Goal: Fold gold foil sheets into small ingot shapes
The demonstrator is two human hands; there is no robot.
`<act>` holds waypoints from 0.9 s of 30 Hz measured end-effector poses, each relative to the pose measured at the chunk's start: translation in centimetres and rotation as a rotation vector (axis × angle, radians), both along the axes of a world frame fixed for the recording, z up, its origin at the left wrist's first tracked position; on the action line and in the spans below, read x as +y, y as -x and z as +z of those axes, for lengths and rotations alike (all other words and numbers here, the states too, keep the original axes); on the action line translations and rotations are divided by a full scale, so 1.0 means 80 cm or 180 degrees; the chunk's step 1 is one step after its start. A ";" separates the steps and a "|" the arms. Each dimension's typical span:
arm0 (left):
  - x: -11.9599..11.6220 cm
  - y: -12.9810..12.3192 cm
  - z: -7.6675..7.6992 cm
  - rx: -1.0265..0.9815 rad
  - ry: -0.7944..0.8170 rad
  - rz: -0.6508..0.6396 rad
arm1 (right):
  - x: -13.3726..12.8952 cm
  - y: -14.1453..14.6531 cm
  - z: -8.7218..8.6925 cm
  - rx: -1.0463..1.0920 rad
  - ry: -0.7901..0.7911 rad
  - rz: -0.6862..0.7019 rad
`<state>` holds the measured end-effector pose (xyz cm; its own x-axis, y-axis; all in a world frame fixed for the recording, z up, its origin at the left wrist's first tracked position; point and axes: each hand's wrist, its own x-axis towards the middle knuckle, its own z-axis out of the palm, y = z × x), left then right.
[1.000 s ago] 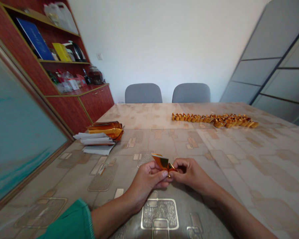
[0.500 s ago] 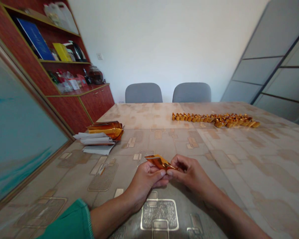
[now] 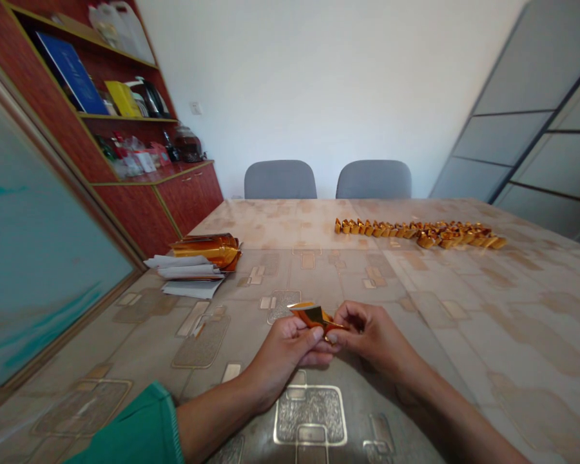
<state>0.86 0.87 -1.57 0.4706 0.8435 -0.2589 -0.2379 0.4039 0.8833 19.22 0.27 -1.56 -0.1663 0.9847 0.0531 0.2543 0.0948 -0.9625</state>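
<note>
A partly folded sheet of gold foil paper (image 3: 311, 314) is held between my two hands above the near middle of the table. My left hand (image 3: 297, 341) pinches its lower left side, thumb on top and fingers curled beneath. At the right end, my right hand (image 3: 362, 328) grips the foil between thumb and bent forefinger. The paper's upper left part stands up with an opening that shows a dark, shiny inner face. My fingers hide its lower edge.
Rows of folded gold foil ingots (image 3: 420, 233) stand at the table's far right. Left of centre lies a stack of gold foil sheets (image 3: 207, 251) with white-backed papers (image 3: 191, 274). Two grey chairs (image 3: 280, 179) stand behind the patterned table (image 3: 251, 222); a red shelf cabinet (image 3: 188, 196) is at the left.
The foil paper has tilted in my fingers, and its upper left part has opened wider. Both hands keep their hold, almost in the same place.
</note>
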 end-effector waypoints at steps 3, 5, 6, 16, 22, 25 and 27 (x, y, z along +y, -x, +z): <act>-0.001 -0.001 0.000 0.0076 0.0014 -0.0071 | 0.000 -0.003 0.002 -0.0172 -0.0042 0.0134; -0.002 -0.001 0.000 0.0128 0.0015 -0.0114 | 0.001 -0.004 0.004 -0.0271 -0.0078 0.0147; -0.002 -0.001 -0.001 0.0143 0.0010 -0.0124 | 0.001 -0.004 0.005 -0.0304 -0.0091 0.0147; 0.000 -0.003 0.000 0.0182 -0.0017 -0.0186 | -0.004 0.004 0.002 -0.0338 -0.0161 0.0110; 0.003 -0.001 0.003 -0.0030 -0.0009 0.0131 | -0.013 -0.001 0.010 0.0193 -0.0078 0.0138; 0.001 -0.002 0.000 -0.0050 -0.0014 0.0264 | -0.013 0.001 0.008 0.0396 0.0072 -0.0032; 0.001 -0.003 -0.001 -0.0060 -0.0044 0.0242 | -0.011 0.004 0.005 0.0341 0.0106 -0.0178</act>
